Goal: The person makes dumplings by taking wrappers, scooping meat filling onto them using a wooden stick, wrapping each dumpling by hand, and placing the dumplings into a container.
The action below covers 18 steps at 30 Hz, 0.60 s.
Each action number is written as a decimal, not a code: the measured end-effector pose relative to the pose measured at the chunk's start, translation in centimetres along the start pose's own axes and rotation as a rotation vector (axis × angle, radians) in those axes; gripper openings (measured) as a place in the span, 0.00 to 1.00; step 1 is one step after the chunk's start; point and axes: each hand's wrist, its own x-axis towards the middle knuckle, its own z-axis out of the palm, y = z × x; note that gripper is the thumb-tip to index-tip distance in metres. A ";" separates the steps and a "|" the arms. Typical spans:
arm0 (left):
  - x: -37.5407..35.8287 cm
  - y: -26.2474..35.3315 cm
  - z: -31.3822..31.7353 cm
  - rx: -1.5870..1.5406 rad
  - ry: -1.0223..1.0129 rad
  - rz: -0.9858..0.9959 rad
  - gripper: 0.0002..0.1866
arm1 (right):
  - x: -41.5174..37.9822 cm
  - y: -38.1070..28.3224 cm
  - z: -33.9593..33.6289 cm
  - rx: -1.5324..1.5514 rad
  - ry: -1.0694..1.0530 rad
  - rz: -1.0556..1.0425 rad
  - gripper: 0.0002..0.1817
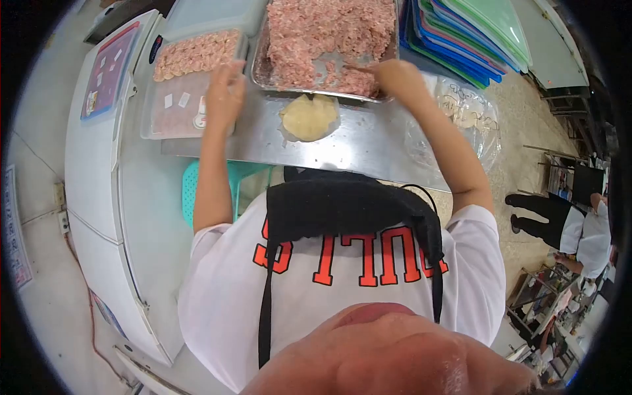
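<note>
My right hand (398,79) is closed round a thin brown stick-like tool (359,68), whose far end reaches into the ground meat (329,33). The meat fills much of a metal tray (258,72), with a scraped patch near its front. My left hand (226,95) is raised at the right edge of a plastic box of small filled dumplings (197,54); its fingers are blurred, and I cannot see whether anything is in them. A stack of pale yellow round wrappers (309,118) lies on the steel table (359,148) between my forearms.
Stacked blue and green plastic lids (461,39) stand at the back right. Below them lies a clear plastic bag (467,118) with pale contents. A white refrigerator (125,197) stands left, a turquoise stool (191,191) under the table. Another person (579,230) is far right.
</note>
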 end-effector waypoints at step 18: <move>-9.6 2.8 9.9 -0.255 -0.322 -0.215 0.15 | -3.5 -2.2 -1.3 0.254 0.032 -0.138 0.11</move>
